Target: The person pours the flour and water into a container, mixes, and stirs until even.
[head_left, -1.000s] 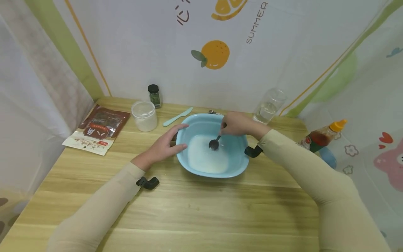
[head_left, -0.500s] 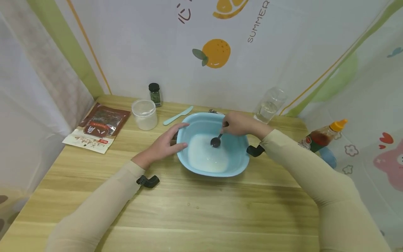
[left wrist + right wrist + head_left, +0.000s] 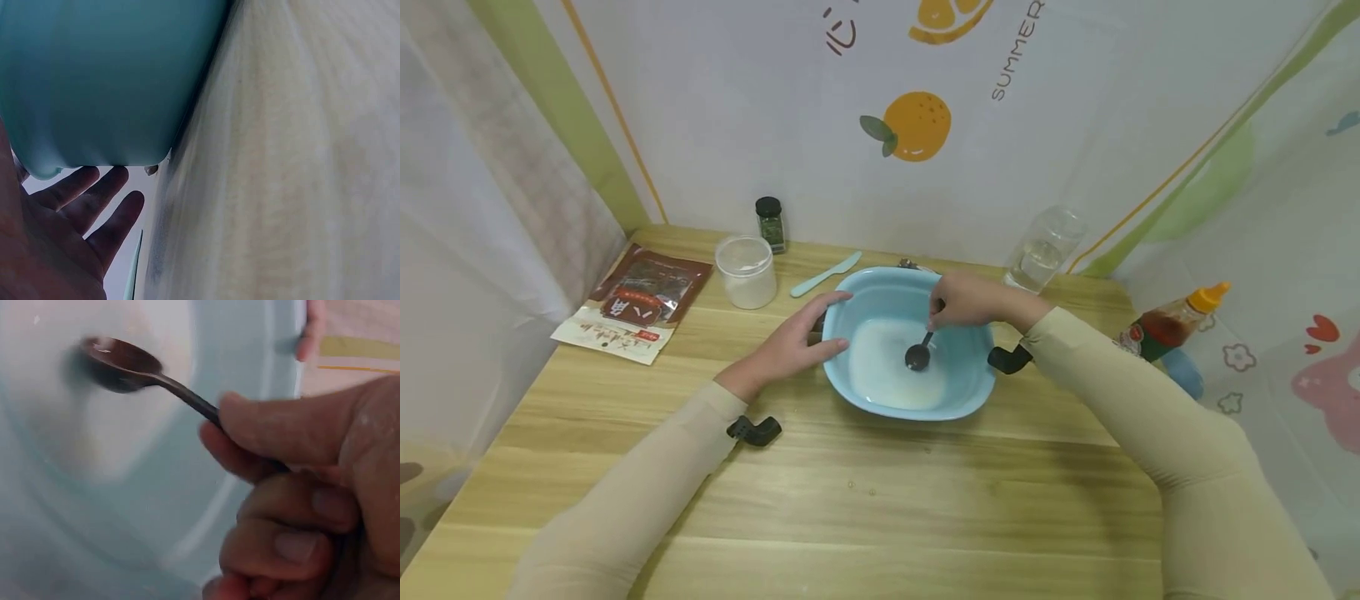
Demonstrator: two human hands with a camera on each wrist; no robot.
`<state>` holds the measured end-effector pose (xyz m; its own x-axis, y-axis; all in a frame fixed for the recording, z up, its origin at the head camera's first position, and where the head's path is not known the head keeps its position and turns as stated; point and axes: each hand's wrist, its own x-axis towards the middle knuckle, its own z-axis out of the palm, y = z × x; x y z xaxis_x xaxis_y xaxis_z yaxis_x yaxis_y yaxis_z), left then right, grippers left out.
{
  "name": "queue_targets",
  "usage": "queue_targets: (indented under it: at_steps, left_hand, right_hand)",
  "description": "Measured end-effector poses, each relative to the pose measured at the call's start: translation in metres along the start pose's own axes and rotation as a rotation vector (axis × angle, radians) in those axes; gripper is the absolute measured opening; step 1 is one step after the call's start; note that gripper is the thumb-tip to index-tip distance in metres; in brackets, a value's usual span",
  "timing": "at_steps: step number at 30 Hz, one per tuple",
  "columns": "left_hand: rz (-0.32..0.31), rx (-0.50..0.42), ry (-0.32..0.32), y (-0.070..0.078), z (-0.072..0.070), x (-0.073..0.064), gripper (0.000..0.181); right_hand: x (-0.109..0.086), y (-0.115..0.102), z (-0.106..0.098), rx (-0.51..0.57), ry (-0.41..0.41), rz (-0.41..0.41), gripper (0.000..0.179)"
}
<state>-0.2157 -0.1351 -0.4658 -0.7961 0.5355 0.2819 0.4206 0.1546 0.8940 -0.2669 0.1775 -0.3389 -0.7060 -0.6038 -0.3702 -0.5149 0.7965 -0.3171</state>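
Note:
A light blue basin [image 3: 977, 392] holds a milky white liquid [image 3: 887, 371]. My left hand [image 3: 786, 346] rests at its left side, thumb and forefinger over the rim. In the left wrist view the other fingers [image 3: 119, 219] reach out fairly straight, tips against the outer wall [image 3: 106, 87]. My right hand [image 3: 964, 300], above the far right rim, pinches the handle of a dark brown spoon [image 3: 917, 357] between thumb and forefinger. The other fingers curl beneath in the right wrist view. Tilted bowl-down, the spoon [image 3: 125, 362] is at or just above the liquid; its exact contact cannot be told.
Behind the basin lie a pale blue knife [image 3: 826, 275] and a partly hidden metal item [image 3: 907, 264]. A white-filled jar [image 3: 748, 279], herb bottle [image 3: 771, 225] and brown packet [image 3: 636, 300] stand or lie left. Right are a glass of liquid [image 3: 1037, 258] and sauce bottle [image 3: 1168, 325].
The spoon's bowl first shifts slightly away from me, then back toward me within the basin, still in my right hand. My left hand stays at the rim.

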Motion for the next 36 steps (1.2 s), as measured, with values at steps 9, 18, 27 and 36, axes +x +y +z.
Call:
queue_targets:
  at_steps: [9, 18, 27, 36]
  left_hand:
    - [-0.004, 0.001, -0.003, -0.0003, 0.0019, 0.0012, 0.074]
    - [-0.007, -0.002, 0.004, -0.0009, 0.0014, -0.0002, 0.074]
    - [-0.017, 0.015, 0.001, 0.0004, 0.0017, 0.0018, 0.074]
    - [-0.023, 0.010, 0.002, 0.0004, 0.0016, 0.0015, 0.075]
  right_hand:
    - [0.0030, 0.0058, 0.0030, 0.009, 0.098, 0.015, 0.021]
    - [0.0025, -0.0022, 0.0066, 0.025, 0.038, -0.037, 0.024]
    - [-0.0027, 0.0023, 0.0029, 0.011, 0.057, -0.029, 0.020]
    - [-0.0031, 0.0006, 0.0051, 0.011, 0.043, -0.019, 0.021]
